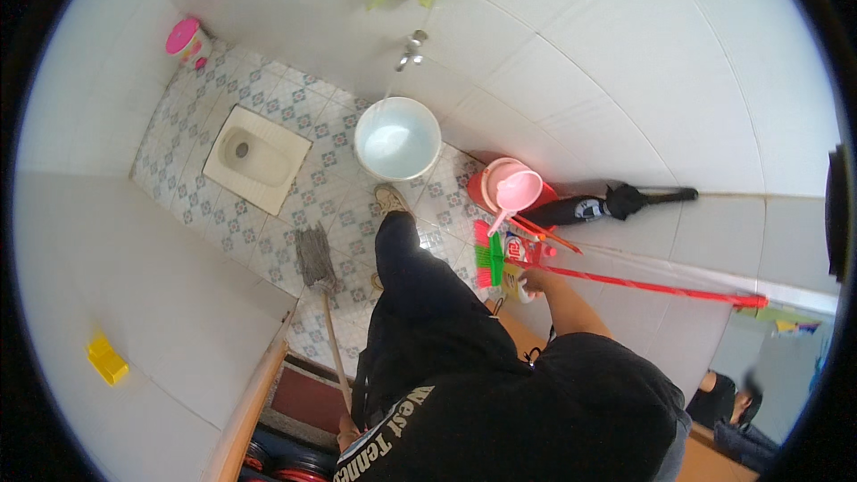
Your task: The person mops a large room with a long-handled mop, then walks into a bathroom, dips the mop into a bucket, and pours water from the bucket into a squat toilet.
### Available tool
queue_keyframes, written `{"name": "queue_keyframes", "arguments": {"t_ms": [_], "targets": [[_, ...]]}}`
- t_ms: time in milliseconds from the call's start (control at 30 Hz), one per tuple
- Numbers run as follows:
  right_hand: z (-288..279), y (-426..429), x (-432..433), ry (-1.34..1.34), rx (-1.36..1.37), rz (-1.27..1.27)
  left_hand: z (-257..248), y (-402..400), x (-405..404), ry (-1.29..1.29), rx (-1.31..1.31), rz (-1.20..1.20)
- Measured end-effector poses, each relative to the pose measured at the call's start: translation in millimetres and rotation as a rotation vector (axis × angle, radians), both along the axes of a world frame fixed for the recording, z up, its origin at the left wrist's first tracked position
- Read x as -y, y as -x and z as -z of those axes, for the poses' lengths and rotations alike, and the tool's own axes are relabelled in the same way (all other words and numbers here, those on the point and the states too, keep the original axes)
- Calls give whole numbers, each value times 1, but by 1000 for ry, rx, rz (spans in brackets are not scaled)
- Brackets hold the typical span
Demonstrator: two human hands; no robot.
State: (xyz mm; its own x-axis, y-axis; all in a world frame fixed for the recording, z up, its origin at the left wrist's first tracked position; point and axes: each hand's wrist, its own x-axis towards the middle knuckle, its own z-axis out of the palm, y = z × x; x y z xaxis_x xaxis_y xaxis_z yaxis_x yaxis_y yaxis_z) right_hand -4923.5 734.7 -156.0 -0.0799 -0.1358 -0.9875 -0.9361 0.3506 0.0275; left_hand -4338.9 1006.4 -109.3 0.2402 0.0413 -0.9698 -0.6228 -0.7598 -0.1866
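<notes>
At the bottom of the head view, my left hand is closed round the wooden handle of a mop. The mop's grey string head rests on the tiled floor. My right hand reaches down by the right wall to a pale bottle with a yellow label, its fingers round the upper part. Next to that bottle are a red-labelled bottle and a broom with green and pink bristles. The broom's red stick slants past my right hand.
Water runs from a wall tap into a white bucket. A squat toilet is set in the floor. By the wall stand red buckets, a pink dipper and a black umbrella. A lidded bin occupies the far corner.
</notes>
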Motion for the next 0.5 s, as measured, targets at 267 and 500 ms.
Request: {"name": "queue_keyframes", "arguments": {"t_ms": [267, 500], "targets": [[-30, 23, -16, 67, -85, 268, -26, -28, 51, 93, 17, 183], [5, -28, 50, 592, 250, -93, -61, -28, 102, 148, 41, 290]]}}
